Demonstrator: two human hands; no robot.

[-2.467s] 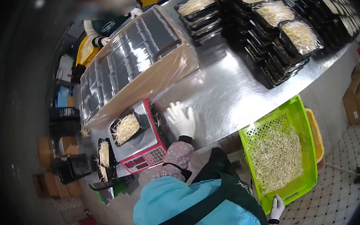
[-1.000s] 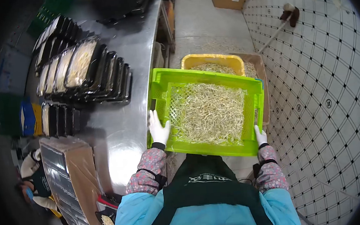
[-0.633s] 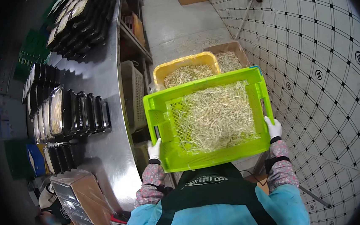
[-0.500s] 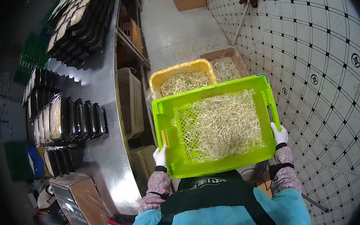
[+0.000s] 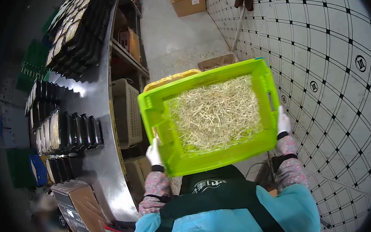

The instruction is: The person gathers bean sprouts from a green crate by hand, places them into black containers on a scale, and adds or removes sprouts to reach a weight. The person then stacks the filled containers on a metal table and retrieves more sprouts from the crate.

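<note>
Between the wearer's two white-gloved hands: one green basket (image 5: 223,156), rectangular, with perforated panels, held level or nearly so in front of the dark apron (image 5: 220,196); whether its underside touches anything is hidden. Contents: a broad, loose layer of pale bean sprouts (image 5: 214,116), heaped over most of the base. Left hand (image 5: 153,154): at the left end wall near the front corner, fingers closed on the green basket beside its handle opening. Right hand (image 5: 283,122): at the opposite end wall, fingers gripping the green basket at the handle slot, their tips partly hidden. Beyond the far rim: one yellow tub (image 5: 171,78), mostly covered from view by the basket; beside it, one brown open box (image 5: 217,62), likewise partly covered. Left of the basket: one metal surface (image 5: 111,178), carrying a large block of stacked sprout trays (image 5: 76,31) at the far end, a row of black trays (image 5: 67,132) nearer, and a carton (image 5: 90,202) lined with clear film near the close end. Beneath the surface: one pale slatted crate (image 5: 127,114). On the floor (image 5: 164,35), far end: cardboard boxes (image 5: 188,3) with white labels. Right side: a white panel (image 5: 338,117) with a black lattice pattern, and a pole (image 5: 238,28) topped by something brown and white. Lower left: a second person (image 5: 49,216), blurred, beside the carton.
</note>
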